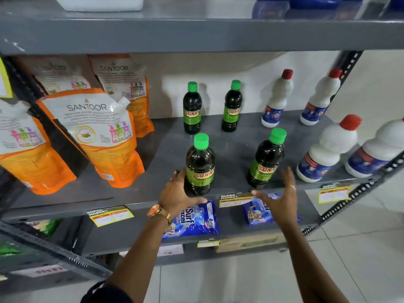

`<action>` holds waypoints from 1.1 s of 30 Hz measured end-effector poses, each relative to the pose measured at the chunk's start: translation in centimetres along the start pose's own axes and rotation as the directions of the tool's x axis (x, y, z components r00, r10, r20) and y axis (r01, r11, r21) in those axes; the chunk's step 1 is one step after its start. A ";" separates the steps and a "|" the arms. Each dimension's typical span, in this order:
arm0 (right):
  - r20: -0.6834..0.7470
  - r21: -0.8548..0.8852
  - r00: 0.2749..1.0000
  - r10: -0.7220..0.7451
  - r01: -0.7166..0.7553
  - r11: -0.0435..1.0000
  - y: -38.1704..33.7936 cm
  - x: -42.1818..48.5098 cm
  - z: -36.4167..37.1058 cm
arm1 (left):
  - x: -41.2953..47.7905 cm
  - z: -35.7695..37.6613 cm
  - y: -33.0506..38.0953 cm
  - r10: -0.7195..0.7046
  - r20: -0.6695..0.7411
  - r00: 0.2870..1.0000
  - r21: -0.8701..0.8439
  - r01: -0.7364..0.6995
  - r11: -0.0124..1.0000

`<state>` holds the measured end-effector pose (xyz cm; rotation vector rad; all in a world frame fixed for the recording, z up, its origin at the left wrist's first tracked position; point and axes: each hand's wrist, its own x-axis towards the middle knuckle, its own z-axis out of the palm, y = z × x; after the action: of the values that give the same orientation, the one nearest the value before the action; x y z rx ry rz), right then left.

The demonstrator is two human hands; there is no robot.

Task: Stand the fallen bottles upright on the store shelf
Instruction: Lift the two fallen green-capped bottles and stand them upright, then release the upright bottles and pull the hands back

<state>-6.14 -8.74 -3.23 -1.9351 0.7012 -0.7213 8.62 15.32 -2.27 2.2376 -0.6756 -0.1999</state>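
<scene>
A: What are the hands doing at the shelf point(229, 147)?
B: The left hand point(177, 193) cups the base of the front left Sunny bottle point(200, 165), upright near the shelf's front edge. The right hand point(278, 199) is spread wide, holding nothing, just beside the front right Sunny bottle point(266, 159).
A: And deeper in?
B: Two more Sunny bottles point(192, 108) stand upright at the shelf's back.
</scene>
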 end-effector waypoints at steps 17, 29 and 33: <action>0.334 -0.106 0.943 -0.015 0.053 0.993 0.5 3.5 -0.9 | 0.1 -0.3 0.6 -0.032 -0.025 0.999 -0.155 0.028 0.988; 0.435 -0.009 0.899 -0.052 0.062 0.998 1.3 3.7 -1.8 | -1.3 0.3 2.9 -0.172 -0.117 0.978 -0.139 0.155 0.978; 0.259 0.038 0.957 -0.129 0.123 0.992 3.1 2.8 -6.2 | -4.6 4.3 4.3 -0.226 -0.492 0.841 -0.148 0.175 0.973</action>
<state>-9.29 -15.50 -3.02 -2.0213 0.4090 -0.5331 1.52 12.59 -2.47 2.1315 -0.1397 0.2487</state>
